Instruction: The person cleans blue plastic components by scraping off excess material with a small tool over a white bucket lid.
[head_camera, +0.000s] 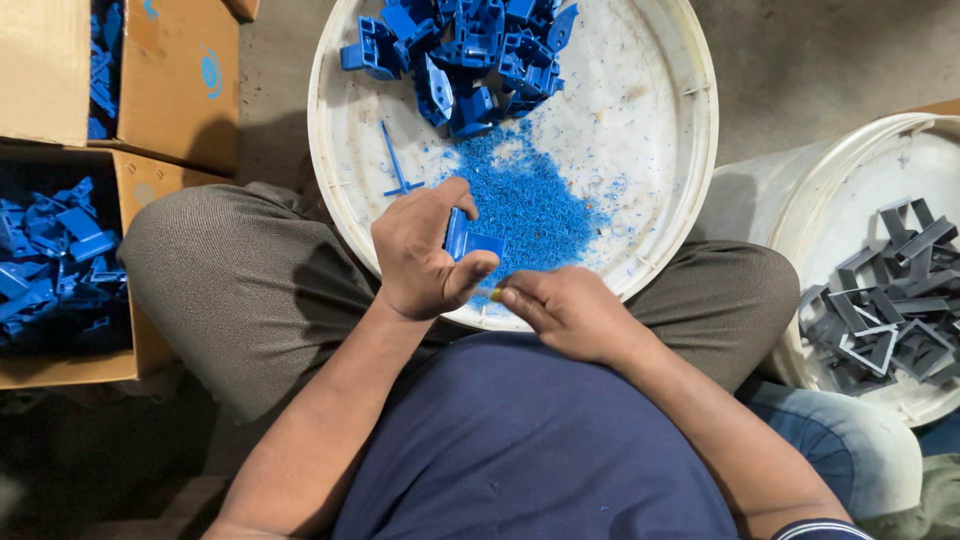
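A white tub (680, 150) holds blue shavings (525, 200) near an untrimmed pile of parts (470, 55) at its far side. The left hand (420, 255) grips a blue part (468, 240); the right hand (570, 310) is closed around a small tool (497, 296).

Your left hand (425, 255) grips a smooth, slightly glossy blue plastic piece (468, 240). The white plastic tub (660, 120) beneath looks matt, scuffed and dusted with fine blue plastic shavings (525, 200). The grey frames (885, 300) look like dull matt plastic. The boxes (170, 80) are plain brown cardboard; your trousers (230, 270) are woven cloth.
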